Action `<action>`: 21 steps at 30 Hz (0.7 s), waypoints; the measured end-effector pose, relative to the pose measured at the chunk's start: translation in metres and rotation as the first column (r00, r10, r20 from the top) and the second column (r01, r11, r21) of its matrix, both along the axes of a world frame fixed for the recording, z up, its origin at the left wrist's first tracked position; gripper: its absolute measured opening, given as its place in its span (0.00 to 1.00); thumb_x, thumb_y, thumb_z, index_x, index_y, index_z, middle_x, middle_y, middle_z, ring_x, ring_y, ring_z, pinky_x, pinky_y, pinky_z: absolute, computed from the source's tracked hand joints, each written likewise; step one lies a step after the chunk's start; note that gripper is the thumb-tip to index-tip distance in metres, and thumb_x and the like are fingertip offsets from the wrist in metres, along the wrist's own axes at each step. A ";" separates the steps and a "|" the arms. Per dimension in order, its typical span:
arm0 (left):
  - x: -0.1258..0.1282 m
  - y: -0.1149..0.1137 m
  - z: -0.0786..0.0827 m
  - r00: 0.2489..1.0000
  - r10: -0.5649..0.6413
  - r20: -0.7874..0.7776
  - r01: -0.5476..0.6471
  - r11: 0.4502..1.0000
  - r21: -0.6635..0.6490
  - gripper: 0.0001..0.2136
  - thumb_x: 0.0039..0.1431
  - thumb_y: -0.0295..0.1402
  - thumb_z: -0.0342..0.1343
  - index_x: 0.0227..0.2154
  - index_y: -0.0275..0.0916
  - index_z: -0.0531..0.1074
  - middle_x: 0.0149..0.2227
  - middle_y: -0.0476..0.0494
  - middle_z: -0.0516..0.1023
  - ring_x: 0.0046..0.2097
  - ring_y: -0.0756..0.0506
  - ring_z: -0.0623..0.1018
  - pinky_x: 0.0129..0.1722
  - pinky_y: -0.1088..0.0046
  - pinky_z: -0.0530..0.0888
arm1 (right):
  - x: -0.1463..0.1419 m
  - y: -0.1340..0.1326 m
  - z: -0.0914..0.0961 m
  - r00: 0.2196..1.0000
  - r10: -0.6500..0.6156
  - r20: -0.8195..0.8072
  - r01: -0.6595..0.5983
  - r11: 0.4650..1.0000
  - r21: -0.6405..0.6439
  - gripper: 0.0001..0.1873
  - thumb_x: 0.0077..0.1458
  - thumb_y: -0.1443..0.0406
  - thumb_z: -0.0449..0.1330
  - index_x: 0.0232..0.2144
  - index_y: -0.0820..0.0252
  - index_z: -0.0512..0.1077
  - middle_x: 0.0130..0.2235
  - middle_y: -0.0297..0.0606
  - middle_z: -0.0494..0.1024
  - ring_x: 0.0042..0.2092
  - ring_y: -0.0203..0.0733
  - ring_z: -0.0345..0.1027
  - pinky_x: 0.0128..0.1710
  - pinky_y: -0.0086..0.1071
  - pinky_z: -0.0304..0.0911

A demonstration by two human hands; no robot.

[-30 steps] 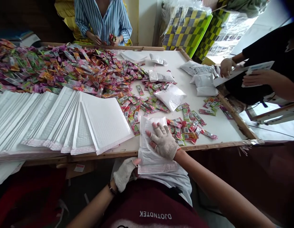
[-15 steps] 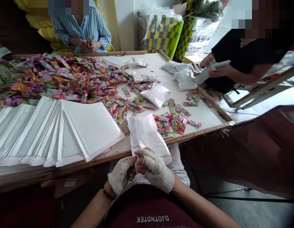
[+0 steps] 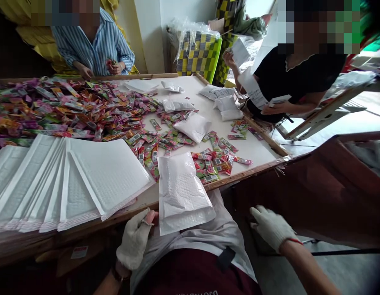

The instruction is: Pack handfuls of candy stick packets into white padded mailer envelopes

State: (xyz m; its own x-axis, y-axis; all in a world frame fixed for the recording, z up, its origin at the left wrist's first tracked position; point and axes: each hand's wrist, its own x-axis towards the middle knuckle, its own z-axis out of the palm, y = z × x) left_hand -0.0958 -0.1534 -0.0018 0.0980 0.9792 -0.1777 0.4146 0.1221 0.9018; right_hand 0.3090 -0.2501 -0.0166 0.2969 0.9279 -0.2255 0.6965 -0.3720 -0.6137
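Observation:
A filled white bubble mailer (image 3: 183, 192) lies partly on the table edge and partly over my lap, its flap end towards me. My left hand (image 3: 135, 239), in a whitish fingerless work glove, is closed at the mailer's lower left edge, thumb and curled fingertips against it. Out to the right, over the floor, my gloved right hand (image 3: 272, 227) is apart from the mailer. Its fingers are loosely stretched, and nothing shows in them. Small colourful packets (image 3: 219, 159) lie on the table just beyond the mailer.
Flat bubble mailers (image 3: 112, 176) are fanned out on the left, before a large heap of packets (image 3: 63, 106). Filled mailers (image 3: 194, 126) lie farther back. One co-worker in a striped shirt (image 3: 94, 45) stands opposite; another in black (image 3: 297, 78) handles papers. A wooden rim (image 3: 239, 176) edges the table.
My right hand has left the mailer's flap end and moved far right. My left hand has shifted left along with the mailer's edge. The co-worker in black has raised a white sheet.

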 end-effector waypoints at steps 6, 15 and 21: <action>-0.006 0.009 -0.010 0.813 0.057 -0.579 0.485 0.483 0.729 0.28 0.54 0.22 0.55 0.59 0.40 0.63 0.58 0.32 0.69 0.61 0.35 0.66 0.57 0.53 0.66 | -0.052 0.038 -0.006 0.850 0.350 0.394 -0.518 0.692 0.503 0.27 0.58 0.74 0.51 0.60 0.56 0.60 0.63 0.52 0.61 0.58 0.47 0.62 0.51 0.44 0.64; 0.015 0.023 0.005 0.878 -0.118 -0.465 0.382 0.758 0.529 0.12 0.64 0.33 0.47 0.30 0.39 0.74 0.31 0.45 0.79 0.36 0.46 0.76 0.39 0.70 0.71 | -0.097 0.096 0.015 0.898 0.379 -0.225 -0.277 0.882 0.382 0.15 0.61 0.60 0.51 0.25 0.60 0.69 0.25 0.35 0.73 0.28 0.37 0.66 0.29 0.29 0.61; 0.033 0.064 0.025 0.743 -0.164 -0.649 0.206 0.978 -0.012 0.14 0.59 0.44 0.52 0.25 0.40 0.69 0.24 0.48 0.75 0.29 0.47 0.74 0.28 0.73 0.62 | -0.111 0.113 0.012 0.957 0.186 -0.223 -0.157 0.978 0.140 0.16 0.58 0.58 0.52 0.20 0.58 0.62 0.19 0.30 0.66 0.25 0.36 0.61 0.27 0.28 0.55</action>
